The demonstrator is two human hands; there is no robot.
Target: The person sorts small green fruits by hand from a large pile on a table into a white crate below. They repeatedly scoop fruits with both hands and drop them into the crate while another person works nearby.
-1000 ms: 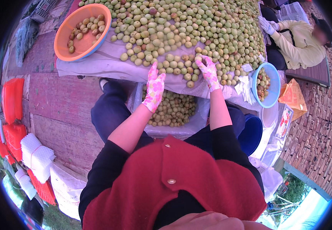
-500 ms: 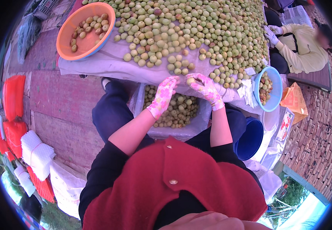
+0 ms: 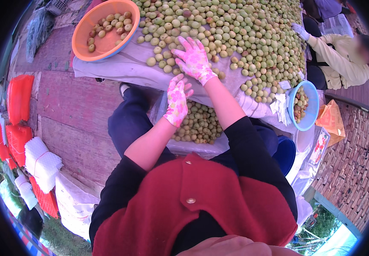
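Observation:
Both my hands wear pink flowered gloves. My right hand (image 3: 195,59) reaches across to the left, its fingers spread over the near edge of a heap of round yellow-green fruits (image 3: 244,42). Any fruit under its palm is hidden. Just below it, at the table edge, my left hand (image 3: 177,102) has its fingers apart, and I see nothing in it. Between my knees stands a lined crate (image 3: 184,147) holding many more of these fruits (image 3: 199,123); my left hand is over its left part. The heap lies on a pale cloth (image 3: 120,70) covering the table.
An orange basin (image 3: 103,42) with some browner fruits sits at the table's left. To the right are a light-blue basin (image 3: 306,117) with fruits, a dark-blue bucket (image 3: 286,155) and an orange bag (image 3: 332,123). A gloved co-worker (image 3: 340,57) sits at the far right.
My right hand has moved left and forward onto the heap; the fruit it held at its fingertips no longer shows. My left hand has drawn back slightly toward me. The view has shifted slightly.

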